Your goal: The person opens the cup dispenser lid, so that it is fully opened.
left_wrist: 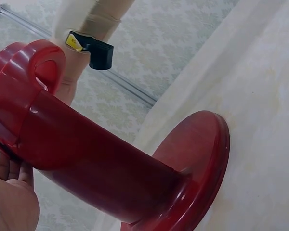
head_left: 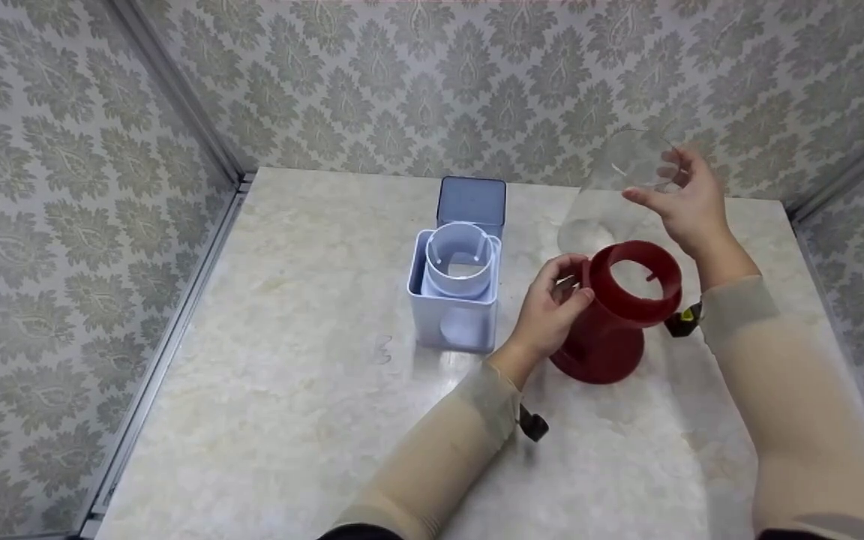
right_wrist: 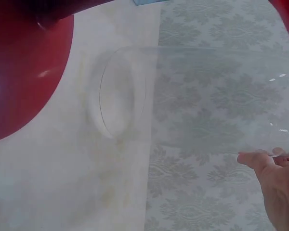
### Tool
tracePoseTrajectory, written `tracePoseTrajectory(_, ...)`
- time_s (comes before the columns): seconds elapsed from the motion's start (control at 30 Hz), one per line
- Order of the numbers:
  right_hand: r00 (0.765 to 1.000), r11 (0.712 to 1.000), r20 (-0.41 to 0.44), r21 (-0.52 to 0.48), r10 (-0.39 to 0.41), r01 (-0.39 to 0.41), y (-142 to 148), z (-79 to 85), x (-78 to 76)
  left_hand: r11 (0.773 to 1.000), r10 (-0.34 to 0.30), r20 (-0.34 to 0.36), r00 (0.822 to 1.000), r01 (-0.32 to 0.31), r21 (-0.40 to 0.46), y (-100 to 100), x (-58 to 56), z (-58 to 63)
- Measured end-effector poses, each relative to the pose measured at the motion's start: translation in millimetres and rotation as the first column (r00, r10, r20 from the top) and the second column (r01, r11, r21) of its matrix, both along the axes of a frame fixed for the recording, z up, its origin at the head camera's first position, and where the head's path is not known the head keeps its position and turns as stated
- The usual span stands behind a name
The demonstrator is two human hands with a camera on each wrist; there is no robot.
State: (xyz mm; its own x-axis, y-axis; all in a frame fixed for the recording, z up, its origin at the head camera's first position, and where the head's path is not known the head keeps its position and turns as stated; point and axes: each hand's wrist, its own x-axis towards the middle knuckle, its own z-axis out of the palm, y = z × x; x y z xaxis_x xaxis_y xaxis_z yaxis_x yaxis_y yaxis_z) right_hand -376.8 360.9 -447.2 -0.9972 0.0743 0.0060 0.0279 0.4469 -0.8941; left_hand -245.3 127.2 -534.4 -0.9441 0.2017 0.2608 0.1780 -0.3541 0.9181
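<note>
A glossy red stand with a wide round base, a tubular stem and an open ring-shaped collar is upright on the table. My left hand grips its collar from the left side, thumb toward the front. In the left wrist view, the fingers curl under the collar, and a looped red handle shows on the opposite side. Behind the stand, my right hand pinches the upper rim of a clear see-through cylinder between thumb and fingers. The cylinder's lower end is close over the table in the right wrist view.
Left of the stand is a pale blue-white box with a round collar inside. A translucent blue square panel is behind it. Patterned walls border the table; a small mark is written on the tabletop.
</note>
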Motion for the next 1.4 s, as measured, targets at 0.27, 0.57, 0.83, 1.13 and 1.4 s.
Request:
tracePoseTrajectory(0.27,0.998,0.998,0.037,-0.048,0.049,-0.047,5,-3.9,7.0,1.000,-0.028,0.016,0.999,0.028,-0.009,1,5.0,2.8)
tracePoseTrajectory(0.57,0.993,0.995,0.067,-0.034,0.094,-0.092,3,0.2,12.0,1.000,-0.029,0.023,0.999,0.029,-0.010,-1,6.9,6.8)
tracePoseTrajectory(0.83,0.988,0.991,0.095,0.039,0.121,-0.125,5,-1.2,16.3,0.998,-0.041,0.046,0.998,0.044,-0.052,-3,9.7,7.8)
tracePoseTrajectory(1.13,0.991,0.972,0.103,0.209,0.087,-0.107,7,17.2,22.4,0.980,-0.026,0.011,1.000,0.028,-0.197,-13,6.9,19.3)
tracePoseTrajectory(1.4,0.995,0.970,0.083,0.232,0.056,-0.074,24,39.8,34.9,0.917,0.000,-0.153,0.988,-0.062,-0.395,-43,8.0,42.7)
